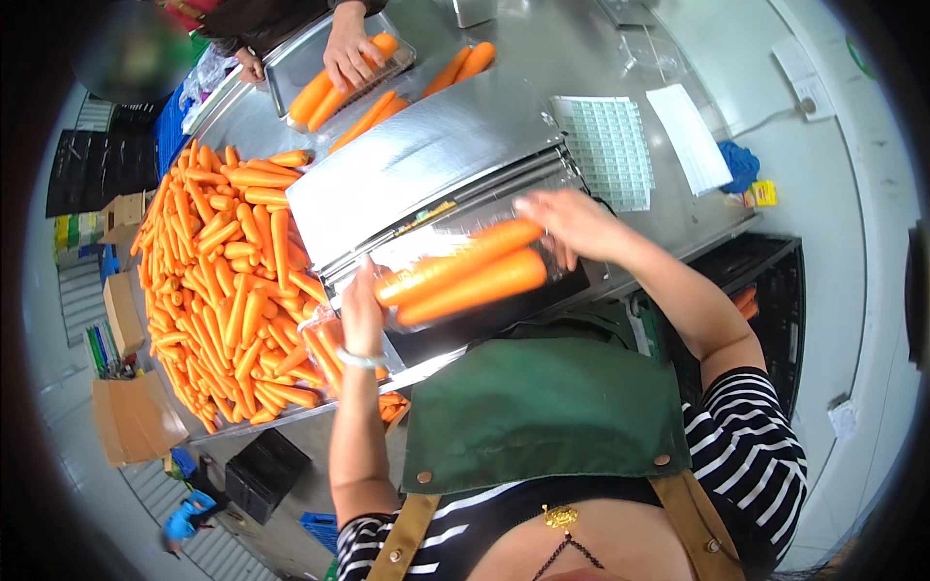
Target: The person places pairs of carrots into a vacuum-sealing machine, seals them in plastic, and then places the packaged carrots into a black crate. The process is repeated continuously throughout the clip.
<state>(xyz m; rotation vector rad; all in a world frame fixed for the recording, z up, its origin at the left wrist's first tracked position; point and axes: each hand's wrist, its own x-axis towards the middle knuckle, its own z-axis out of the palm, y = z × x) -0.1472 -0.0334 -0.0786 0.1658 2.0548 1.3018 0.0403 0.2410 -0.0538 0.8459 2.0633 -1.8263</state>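
Before me a pack of carrots (472, 272) in clear plastic film lies level over the dark front plate of a metal film-wrapping machine (436, 167). My left hand (362, 305), with a pale bangle at the wrist, grips the pack's left end. At its right end my right hand (570, 221) holds the film, its fingers curled and slightly blurred. Two large carrots show in the pack. A big heap of loose carrots (232, 290) covers the table to the left of the machine. Another film-wrapped pack (323, 348) lies just beside my left wrist.
Across the table a co-worker's hand (352, 58) rests on carrots in a metal tray (280, 87). More carrots (461, 67) lie behind the machine. A sheet of labels (607, 149) and white paper (689, 138) lie at right. A black crate (788, 290) stands below the table's right edge.
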